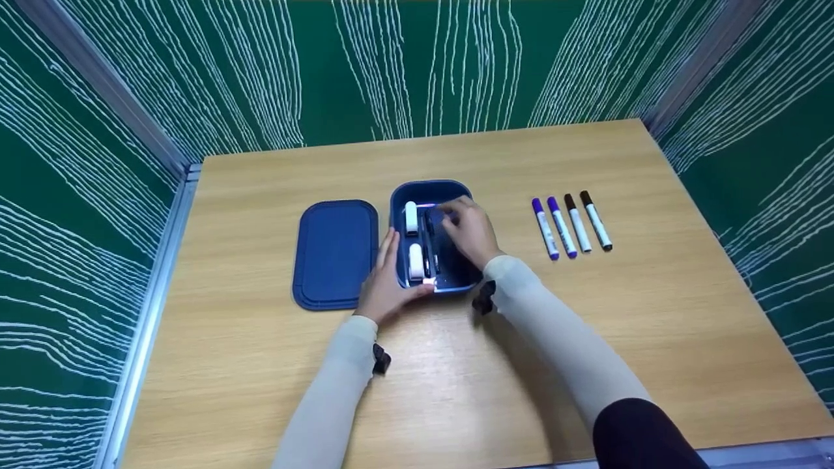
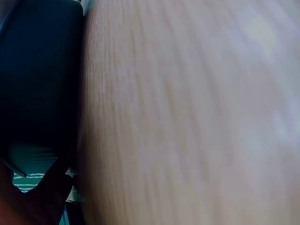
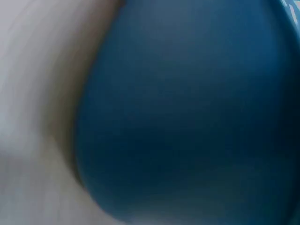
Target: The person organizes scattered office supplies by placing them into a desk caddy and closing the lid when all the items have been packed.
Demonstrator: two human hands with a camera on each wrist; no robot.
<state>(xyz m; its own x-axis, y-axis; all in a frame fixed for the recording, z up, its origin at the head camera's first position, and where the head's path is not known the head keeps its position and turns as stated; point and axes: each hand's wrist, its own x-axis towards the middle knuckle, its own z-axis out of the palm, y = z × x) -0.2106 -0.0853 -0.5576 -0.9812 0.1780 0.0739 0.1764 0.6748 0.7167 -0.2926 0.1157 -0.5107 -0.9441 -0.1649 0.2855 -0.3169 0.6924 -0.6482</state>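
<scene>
In the head view a dark blue open box (image 1: 430,190) stands on the table. Inside it lie two white oblong pieces (image 1: 411,218), one behind the other, and slim dark pens (image 1: 427,247) beside them. My left hand (image 1: 386,286) rests at the box's near left corner, fingers straight along the left side and thumb along the front edge. Over the box's right side, my right hand (image 1: 470,228) reaches in with bent fingers, fingertips right at the far end of the pens. I cannot tell whether they pinch one. The right wrist view shows the box's outer wall (image 3: 187,93), blurred.
Left of the box lies its flat blue lid (image 1: 335,254). Several white markers (image 1: 563,228) with purple and dark caps lie side by side on the wooden table (image 1: 260,365) to the right. Green panels (image 1: 417,71) with white lines enclose the table's back and sides.
</scene>
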